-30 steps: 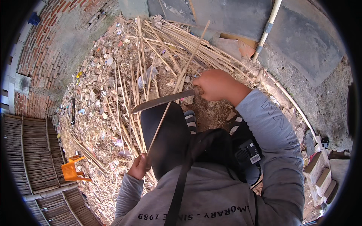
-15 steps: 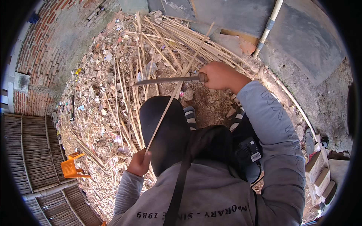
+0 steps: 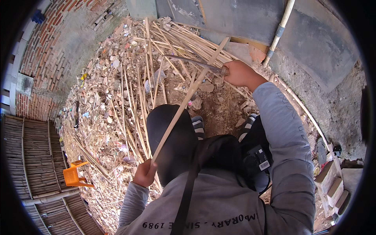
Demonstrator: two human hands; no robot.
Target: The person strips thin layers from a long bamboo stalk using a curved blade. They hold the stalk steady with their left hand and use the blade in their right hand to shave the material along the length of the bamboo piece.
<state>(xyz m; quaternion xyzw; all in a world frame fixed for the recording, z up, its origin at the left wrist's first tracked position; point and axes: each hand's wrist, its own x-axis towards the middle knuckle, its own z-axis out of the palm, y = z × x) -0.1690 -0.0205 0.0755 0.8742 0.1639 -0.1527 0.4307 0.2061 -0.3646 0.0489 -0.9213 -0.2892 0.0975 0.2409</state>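
Note:
My left hand (image 3: 144,173) is closed around the near end of a long, flat bamboo strip (image 3: 175,118). The strip slants up and to the right across my left thigh, its far end above the ground. In my right hand (image 3: 242,74) is the handle of a long-bladed machete (image 3: 196,62). Its blade points left and crosses the strip near the far end, appearing to touch it. My fingers hide most of the handle.
A pile of bamboo strips (image 3: 196,41) lies ahead, with more strips (image 3: 131,105) on the littered ground to the left. An orange plastic chair (image 3: 74,175) stands at left by a bamboo-slat panel (image 3: 35,156). A pole (image 3: 279,33) leans on the grey wall at right.
My right hand has moved the machete outward along the strip, toward its far end, and the blade has tilted. The strip has turned to show its broader face. My left hand keeps its grip.

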